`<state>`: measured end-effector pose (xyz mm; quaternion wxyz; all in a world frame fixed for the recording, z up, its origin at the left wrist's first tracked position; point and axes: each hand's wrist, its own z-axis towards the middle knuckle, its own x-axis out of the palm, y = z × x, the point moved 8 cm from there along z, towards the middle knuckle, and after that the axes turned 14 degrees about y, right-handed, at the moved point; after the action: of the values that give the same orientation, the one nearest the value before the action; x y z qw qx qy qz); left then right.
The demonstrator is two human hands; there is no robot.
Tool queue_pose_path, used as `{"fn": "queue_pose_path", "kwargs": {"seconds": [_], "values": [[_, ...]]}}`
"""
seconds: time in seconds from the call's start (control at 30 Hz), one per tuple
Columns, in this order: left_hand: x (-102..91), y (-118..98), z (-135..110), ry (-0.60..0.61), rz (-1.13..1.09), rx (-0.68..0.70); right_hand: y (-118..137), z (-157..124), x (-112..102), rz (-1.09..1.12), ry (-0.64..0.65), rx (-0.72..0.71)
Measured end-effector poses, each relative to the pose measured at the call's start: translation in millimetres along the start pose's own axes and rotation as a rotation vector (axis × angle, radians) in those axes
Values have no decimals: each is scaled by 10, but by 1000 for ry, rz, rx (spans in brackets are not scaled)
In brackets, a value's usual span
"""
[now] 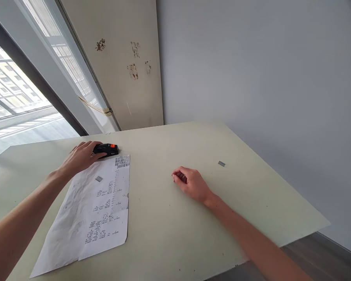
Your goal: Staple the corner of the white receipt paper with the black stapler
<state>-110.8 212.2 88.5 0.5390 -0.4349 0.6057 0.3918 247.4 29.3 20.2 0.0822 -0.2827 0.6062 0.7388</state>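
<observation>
My left hand (82, 155) is closed around the rear of a black stapler (108, 149) with an orange part at its front end. The stapler lies on the table just beyond the top of some printed paper sheets (111, 210). On the paper rests a small grey strip of staples (98, 178). My right hand (191, 182) rests on the bare tabletop in a loose fist, with thumb and forefinger curled together and nothing visible in it. Another short strip of staples (221, 163) lies beyond it to the right.
The pale table (158, 234) has its far edge near a stained cream panel (134, 89) and a grey wall (251, 70). At the left is a window (14, 86). A cream strap (95, 107) hangs beside the panel. Dark flooring (310, 253) shows at lower right.
</observation>
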Motion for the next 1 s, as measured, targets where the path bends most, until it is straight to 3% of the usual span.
{"fn": "queue_pose_path", "kwargs": {"seconds": [0.27,0.5,0.6,0.7,0.87,1.0], "values": [[-41,-34,-220,-86,-23,-95,-11,-2,8,3,5,-5],[-180,-298,-462,-296,-154,-100,-16,-12,10,17,-1,3],[-247,-612,-507,-335,-218,-23,-16,-25,12,31,-4,12],[-244,-1044,-569,-300,-387,110,-22,-36,-4,50,-22,27],[15,-1824,-718,-86,-510,325,-127,-54,-108,157,-128,120],[261,-2154,-817,5,-569,379,-177,-69,-199,206,-221,129]]}}
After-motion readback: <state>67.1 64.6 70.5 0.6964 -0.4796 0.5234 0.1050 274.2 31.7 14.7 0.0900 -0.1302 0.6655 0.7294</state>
